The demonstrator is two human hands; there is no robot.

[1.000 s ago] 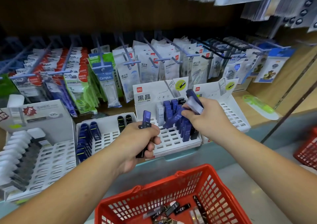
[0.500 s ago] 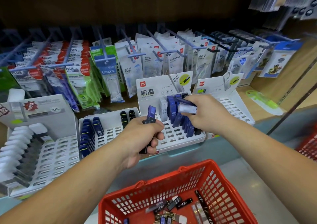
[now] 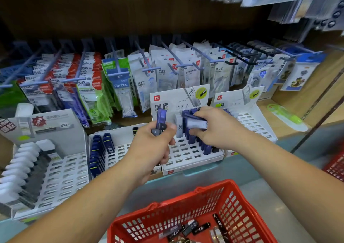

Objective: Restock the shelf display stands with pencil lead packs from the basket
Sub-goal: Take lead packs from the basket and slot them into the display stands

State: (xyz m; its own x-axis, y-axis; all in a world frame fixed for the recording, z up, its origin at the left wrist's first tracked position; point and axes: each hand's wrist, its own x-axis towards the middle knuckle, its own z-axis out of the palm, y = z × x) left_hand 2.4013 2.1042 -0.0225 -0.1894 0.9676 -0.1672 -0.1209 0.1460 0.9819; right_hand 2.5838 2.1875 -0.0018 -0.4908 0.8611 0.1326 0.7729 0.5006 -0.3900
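My left hand grips a few blue lead packs upright in front of the middle white display stand. My right hand pinches one pale blue lead pack sideways over the row of blue packs standing in that stand. The red basket sits below, with several dark lead packs on its bottom. A second white stand to the left holds dark blue packs along its left side.
A grey-and-white stand of eraser-like packs fills the left. Another white slotted stand stands at the right. Hanging correction-tape bags on pegs crowd the back. A green item lies on the wooden shelf; another red basket is at the far right.
My right hand has turned its pack from tilted upright to lying sideways and lowered it toward the row in the stand. My left hand has stayed with its packs.
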